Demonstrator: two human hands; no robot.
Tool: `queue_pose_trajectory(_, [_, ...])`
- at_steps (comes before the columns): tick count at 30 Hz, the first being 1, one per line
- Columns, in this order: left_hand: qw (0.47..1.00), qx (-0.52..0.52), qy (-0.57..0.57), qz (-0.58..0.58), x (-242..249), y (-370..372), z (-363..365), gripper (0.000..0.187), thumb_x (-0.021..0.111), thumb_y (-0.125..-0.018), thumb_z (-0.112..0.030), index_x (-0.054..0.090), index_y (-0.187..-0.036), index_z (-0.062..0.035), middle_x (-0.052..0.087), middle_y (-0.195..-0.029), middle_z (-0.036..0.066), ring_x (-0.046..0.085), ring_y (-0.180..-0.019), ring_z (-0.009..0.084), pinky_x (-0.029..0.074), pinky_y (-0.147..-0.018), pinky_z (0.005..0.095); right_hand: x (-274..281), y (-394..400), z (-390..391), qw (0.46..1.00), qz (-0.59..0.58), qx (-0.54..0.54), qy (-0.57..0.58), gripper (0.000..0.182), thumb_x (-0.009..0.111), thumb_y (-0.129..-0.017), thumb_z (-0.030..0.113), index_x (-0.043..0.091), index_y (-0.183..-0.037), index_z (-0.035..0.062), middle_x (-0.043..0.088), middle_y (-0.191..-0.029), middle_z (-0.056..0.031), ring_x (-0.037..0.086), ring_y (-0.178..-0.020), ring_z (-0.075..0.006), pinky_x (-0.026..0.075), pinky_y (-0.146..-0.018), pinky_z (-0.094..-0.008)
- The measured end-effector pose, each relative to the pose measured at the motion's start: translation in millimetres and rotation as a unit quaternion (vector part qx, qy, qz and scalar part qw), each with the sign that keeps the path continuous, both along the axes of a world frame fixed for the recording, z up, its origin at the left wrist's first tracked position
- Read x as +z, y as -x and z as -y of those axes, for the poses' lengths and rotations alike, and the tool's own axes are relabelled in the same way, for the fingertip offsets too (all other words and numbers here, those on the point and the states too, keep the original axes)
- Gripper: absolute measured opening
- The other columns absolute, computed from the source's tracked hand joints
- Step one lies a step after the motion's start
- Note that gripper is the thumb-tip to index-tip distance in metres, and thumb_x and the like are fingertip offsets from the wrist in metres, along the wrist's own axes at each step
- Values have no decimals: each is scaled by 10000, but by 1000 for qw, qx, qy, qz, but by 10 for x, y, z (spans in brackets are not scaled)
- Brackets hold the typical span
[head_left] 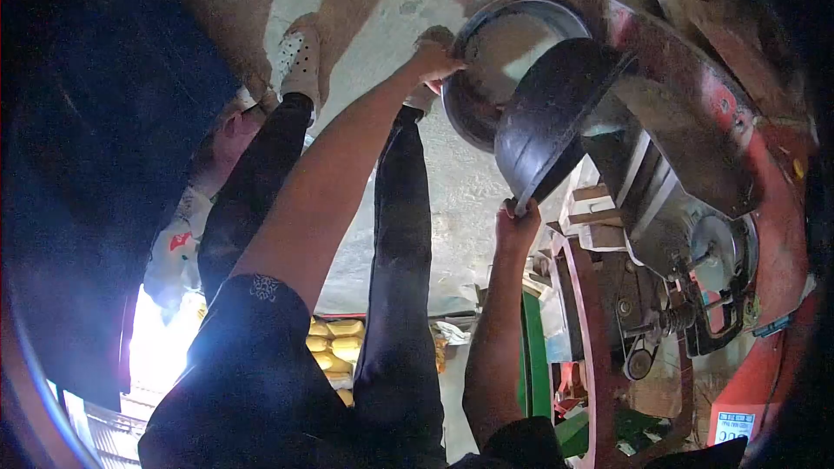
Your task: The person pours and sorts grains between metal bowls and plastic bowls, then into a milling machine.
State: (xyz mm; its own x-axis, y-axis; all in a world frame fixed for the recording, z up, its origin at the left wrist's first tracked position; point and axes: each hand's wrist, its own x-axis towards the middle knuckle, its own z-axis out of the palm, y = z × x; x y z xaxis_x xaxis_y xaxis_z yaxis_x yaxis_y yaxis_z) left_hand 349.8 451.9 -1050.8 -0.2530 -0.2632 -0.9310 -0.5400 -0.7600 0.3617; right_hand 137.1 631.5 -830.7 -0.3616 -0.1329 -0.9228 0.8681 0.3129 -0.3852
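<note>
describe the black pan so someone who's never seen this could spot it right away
Start at the big red machine on the right of the view. At its upper left two round pans overlap: the black pan is the nearer, tilted one, its lower rim gripped by the right hand. The grey metal bowl behind is paler, held by the left hand.

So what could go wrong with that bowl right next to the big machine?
The left hand holds only the rim of the metal bowl, so it might tip. The right hand grips the edge of the dark chute of the red machine, whose belt pulley sits exposed nearby and could catch fingers.
</note>
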Motion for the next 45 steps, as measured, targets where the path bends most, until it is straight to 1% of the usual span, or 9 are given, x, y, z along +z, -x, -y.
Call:
queue_pose_trajectory(5, [1000, 21, -1, 10, 259, 108, 108, 355, 579, -742, -203, 583, -1048, -22, 624, -752, 207, 650, -669, 261, 529, -441, 357, 77, -10, 75, 999, 7, -33, -17, 24, 547, -750, 48, 549, -771, 59, 584, -717, -25, 505, -535, -137, 364, -398, -238])
queue_pose_trajectory(9, [985, -19, 142, 92, 302, -333, 141, 377, 615, -721, -196, 604, -1042, 1, 636, -961, 210, 638, -847, 317, 526, -737, 402, 66, -72, 191, 998, 0, -54, -36, 34, 519, -773, 45, 542, -768, 69, 570, -701, -20, 490, -530, -131, 380, -428, -239])
queue_pose_trajectory(11, [982, 155, 78, 74, 434, -800, 101, 390, 625, -717, -225, 603, -1016, 24, 639, -908, 185, 634, -782, 293, 513, -690, 412, -87, -17, 61, 999, 23, -43, 4, 46, 499, -795, 57, 541, -777, 68, 567, -701, -24, 482, -523, -132, 379, -434, -239])
queue_pose_trajectory(20, [922, 291, 29, 254, 1175, -2551, 143, 433, 671, -689, -252, 591, -990, 49, 604, -919, 150, 593, -770, 236, 488, -680, 338, -1257, -158, 73, 997, 13, -66, -33, 106, 428, -859, 97, 524, -833, 58, 537, -676, -29, 446, -517, -139, 359, -444, -255])
queue_pose_trajectory(28, [836, 528, 69, 134, 1562, -2768, -336, 170, 648, -717, -113, 572, -836, -18, 548, -775, 79, 546, -662, 169, 450, -516, 262, -1885, -456, 32, 998, 12, -8, -63, 128, 449, -841, 117, 545, -892, 49, 619, -907, -87, 531, -698, -193, 453, -605, -351])
queue_pose_trajectory(34, [739, 662, -39, 116, 2277, -2426, -436, 89, 601, -792, -71, 529, -836, -41, 502, -705, 19, 461, -540, 102, 344, -434, 186, -705, -725, 530, 987, 112, 108, 29, 290, 463, -915, 258, 468, -1138, 72, 464, -1291, -140, 456, -1189, -277, 406, -943, -459])
queue_pose_trajectory(35, [847, 506, 88, 135, 2249, -2543, -670, 101, 610, -788, -79, 531, -839, -41, 499, -698, 17, 452, -534, 101, 338, -438, 181, -508, -735, 543, 977, 126, 162, 57, 400, 445, -929, 308, 388, -1248, 73, 435, -1324, -120, 448, -1200, -278, 382, -973, -461])
queue_pose_trajectory(37, [870, 460, 105, 146, 2718, -2372, -461, 125, 628, -774, -95, 536, -839, -42, 497, -693, 14, 456, -542, 117, 357, -458, 205, -70, -771, 589, 943, 134, 288, 97, 607, 406, -942, 408, 202, -1409, 80, 372, -1392, -116, 417, -1234, -276, 324, -1026, -458])
queue_pose_trajectory(45, [813, 581, 39, 8, 4964, -1774, -137, 214, 611, -723, -116, 535, -919, -77, 524, -731, 32, 522, -601, 144, 400, -475, 286, 2785, -1026, 1261, 896, 145, 271, 319, 733, 511, -866, 485, 169, -1417, 142, 315, -1395, -151, 366, -1246, -337, 387, -956, -593])
